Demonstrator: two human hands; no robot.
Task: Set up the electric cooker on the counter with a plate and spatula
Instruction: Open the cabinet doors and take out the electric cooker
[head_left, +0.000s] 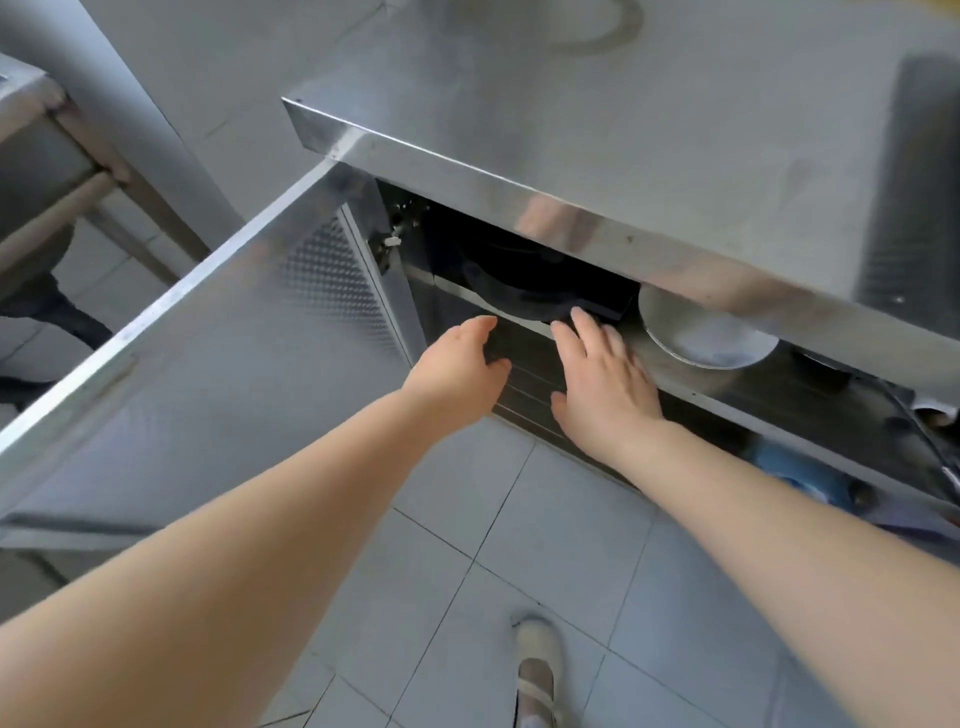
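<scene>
Both bare arms stretch forward and down into the open cabinet under the steel surface (597, 104). The left hand (457, 364) has its fingers spread loosely and holds nothing, hovering in front of the shelf edge, just left of the dark opening. The right hand (597, 374) is open too, palm down, fingers splayed, with its fingertips (576, 315) right at the front rim of the black electric cooker (524, 283); whether they actually touch it is hard to tell through the blur. That cooker sits on the upper shelf (701, 384) inside the cabinet, a round dark shape mostly in shadow, tucked beneath the overhanging edge. Just to its right on the same shelf rests a pale plate (701, 332), partly hidden by the steel lip above. Lower and further right, something blue (800, 473) shows on the bottom level, too blurred to name. The cabinet door (208, 353) swings wide open on the left, its inner face patterned with small dimples. Above, the top of the surface carries a faint ring mark (602, 31) near the far edge. Below the arms lie pale floor tiles (545, 545), and one foot in a light shoe (535, 670) stands on them.
</scene>
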